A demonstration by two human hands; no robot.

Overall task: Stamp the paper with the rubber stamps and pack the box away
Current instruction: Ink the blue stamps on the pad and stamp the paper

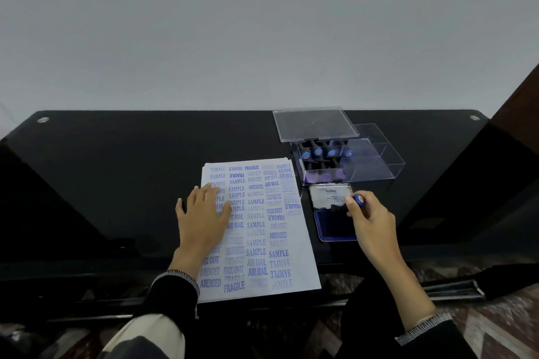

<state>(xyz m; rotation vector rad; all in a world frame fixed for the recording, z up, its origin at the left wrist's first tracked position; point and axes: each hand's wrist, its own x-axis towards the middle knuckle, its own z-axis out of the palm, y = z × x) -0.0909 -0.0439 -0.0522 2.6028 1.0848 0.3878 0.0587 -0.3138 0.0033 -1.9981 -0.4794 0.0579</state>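
A white paper (262, 245) covered with several blue stamped words lies on the black table (116, 172). My left hand (201, 218) rests flat on the paper's left side with fingers spread. My right hand (370, 221) grips a rubber stamp (358, 199) with a blue-capped handle, held over the open ink pad (335, 226). The pad's lid (329, 195) stands tilted up behind it. A clear plastic box (347, 160) behind the pad holds several more blue-capped stamps (318, 153). Its clear lid (315, 122) lies behind the box.
A pale wall rises behind the table. A dark wooden panel (519, 108) stands at the right edge. The table's front edge runs close to my body, with patterned floor (495, 326) below at the right.
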